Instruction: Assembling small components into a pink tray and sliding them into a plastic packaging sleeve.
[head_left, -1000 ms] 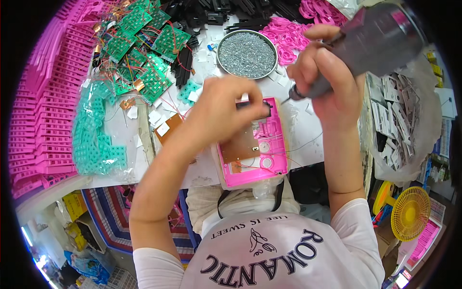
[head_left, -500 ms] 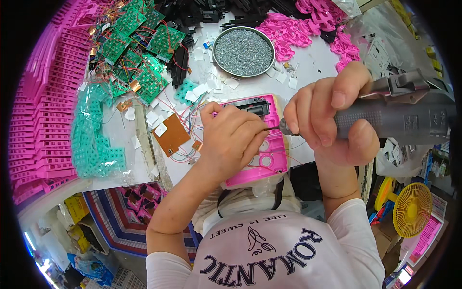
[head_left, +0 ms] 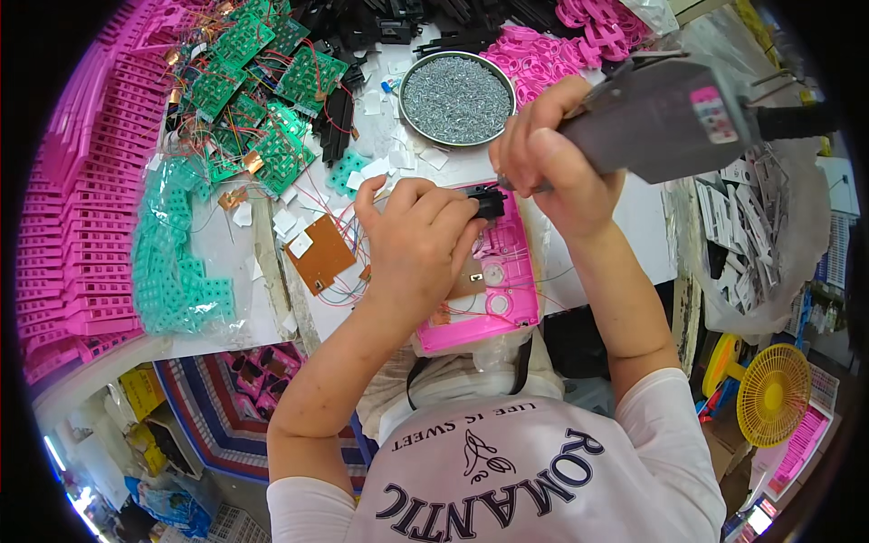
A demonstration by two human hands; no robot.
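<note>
A pink plastic casing (head_left: 520,271) lies open at the table's front edge, with a black plastic part (head_left: 490,202) at its far end and a brown circuit board (head_left: 467,279) inside. My left hand (head_left: 412,235) bends over the casing's left side, fingers close together and fingertips at the black part; whatever they pinch is hidden. Wrapped round a grey electric screwdriver (head_left: 656,122), my right hand (head_left: 563,167) tilts it so its nose points down-left at the black part. The bit's tip is hard to make out.
Beyond the casing stands a round tin of small screws (head_left: 457,97). Green circuit boards (head_left: 244,72) with wires pile at the far left, near teal rubber pads (head_left: 186,271). Stacked pink casings (head_left: 90,226) line the left; pink pieces (head_left: 539,59) lie far right. A yellow fan (head_left: 774,395) stands lower right.
The screwdriver and my right hand have moved away and left, from mid-casing to the black part. My left hand has shifted slightly left, and the board inside the casing now shows.
</note>
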